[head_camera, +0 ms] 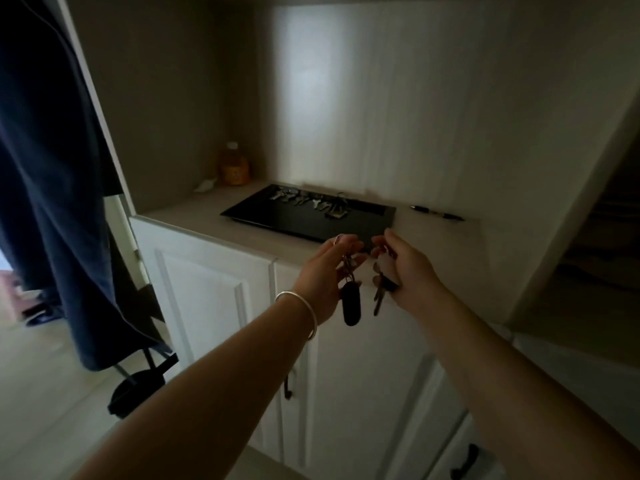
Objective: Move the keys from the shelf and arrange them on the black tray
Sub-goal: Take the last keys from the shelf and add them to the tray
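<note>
A black tray (294, 220) lies on the counter of a white niche, with several metal keys (311, 202) in a row along its far edge. My left hand (325, 268) hovers just in front of the tray's near edge, pinching a key bunch with a black oval fob (351, 306) that hangs down. Close beside it, my right hand (408, 268) grips another key bunch (379, 292), one long key dangling below the fingers. Both hands are held over the counter's front edge, apart from the tray.
An orange bottle (233, 166) and a small white scrap (206, 185) sit in the niche's back left corner. A black pen (438, 213) lies right of the tray. White cabinet doors (214, 292) are below; a dark blue garment (52, 168) hangs at left.
</note>
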